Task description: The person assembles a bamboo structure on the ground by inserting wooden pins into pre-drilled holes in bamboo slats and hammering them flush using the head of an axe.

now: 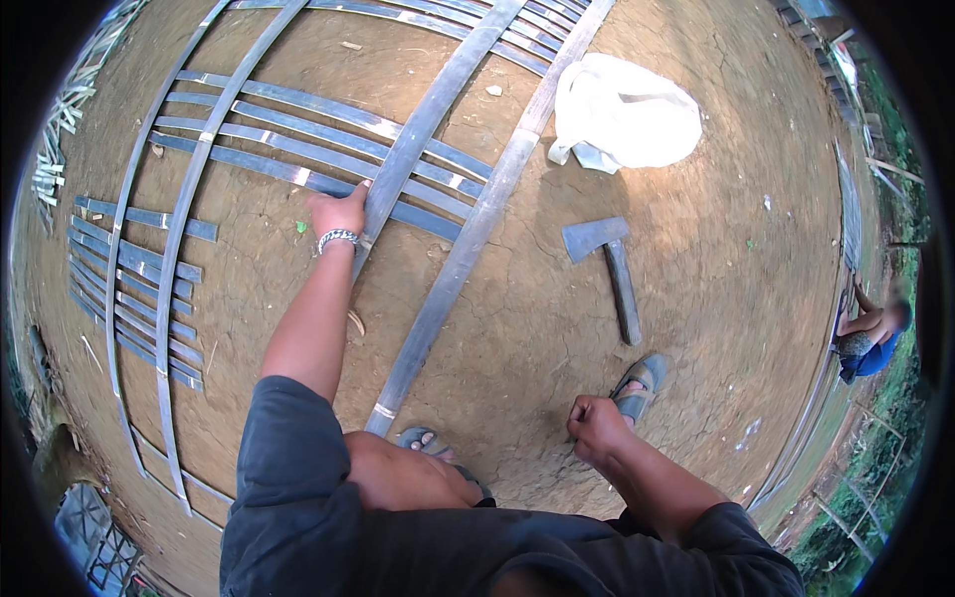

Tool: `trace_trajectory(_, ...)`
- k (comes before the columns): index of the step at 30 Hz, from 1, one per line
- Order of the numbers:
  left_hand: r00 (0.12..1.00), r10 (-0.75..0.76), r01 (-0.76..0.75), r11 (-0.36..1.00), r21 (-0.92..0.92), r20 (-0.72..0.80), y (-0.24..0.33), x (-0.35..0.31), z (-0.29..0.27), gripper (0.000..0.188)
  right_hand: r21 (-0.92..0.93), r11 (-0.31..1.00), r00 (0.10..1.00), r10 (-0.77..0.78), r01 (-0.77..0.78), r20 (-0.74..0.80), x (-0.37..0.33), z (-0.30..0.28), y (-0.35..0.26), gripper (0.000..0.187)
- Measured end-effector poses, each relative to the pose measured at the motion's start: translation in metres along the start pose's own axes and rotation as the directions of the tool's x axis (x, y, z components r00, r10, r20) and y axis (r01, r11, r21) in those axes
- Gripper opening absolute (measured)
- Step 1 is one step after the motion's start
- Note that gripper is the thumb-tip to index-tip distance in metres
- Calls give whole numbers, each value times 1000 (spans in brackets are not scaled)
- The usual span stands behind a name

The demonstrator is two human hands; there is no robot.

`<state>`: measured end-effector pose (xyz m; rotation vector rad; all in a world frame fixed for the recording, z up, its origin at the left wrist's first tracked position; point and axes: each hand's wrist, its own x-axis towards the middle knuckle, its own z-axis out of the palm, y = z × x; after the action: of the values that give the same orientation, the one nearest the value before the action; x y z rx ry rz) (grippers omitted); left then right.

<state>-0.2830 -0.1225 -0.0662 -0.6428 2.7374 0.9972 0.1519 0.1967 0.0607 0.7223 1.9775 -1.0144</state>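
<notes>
Long grey bamboo slats [435,97] lie on the ground, crossed by shorter dark bamboo strips [288,139] in a lattice. My left hand [340,212], wearing a chain bracelet, is closed at the edge of a long slat, near the lowest strip of the middle group. Its thumb rests against that long slat; the other fingers are partly hidden. By my right foot, my right hand [599,430] is held in a closed fist, and whatever is in it, if anything, is hidden. An axe [619,274] with a dark wooden handle lies ahead of that hand.
A white sack [627,114] lies beyond the axe. At the left, more short strips [139,298] cross two thin long slats [171,328]. A person [867,338] crouches at the far right beside long poles. Bare, cracked earth [517,338] lies between my feet and the axe.
</notes>
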Motion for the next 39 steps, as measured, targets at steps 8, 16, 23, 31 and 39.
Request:
trace_trajectory(8, 994, -61, 54, 995, -79, -89, -1, 3, -3, 68, 11, 1000, 1000, -16, 16, -14, -1, -2, -5, 8)
trace_trajectory(16, 992, 77, -77, 997, 7, -96, -2, 0, 3, 63, 0, 1000, 1000, 2, -2, -9, -2, 3, 2, 8)
trace_trajectory(23, 996, 53, -55, 998, -27, -76, -7, 5, 7, 65, -20, 1000, 1000, 7, -7, -7, -2, 3, 1, 8)
trace_trajectory(31, 983, 126, -120, 991, 52, -133, -2, -3, 3, 59, -38, 999, 1000, -8, 7, -15, -1, 3, -1, 9)
trace_trajectory(39, 977, 155, -148, 987, 58, -148, -5, -1, 6, 58, -12, 1000, 1000, 3, -3, -10, 3, 5, 3, 9)
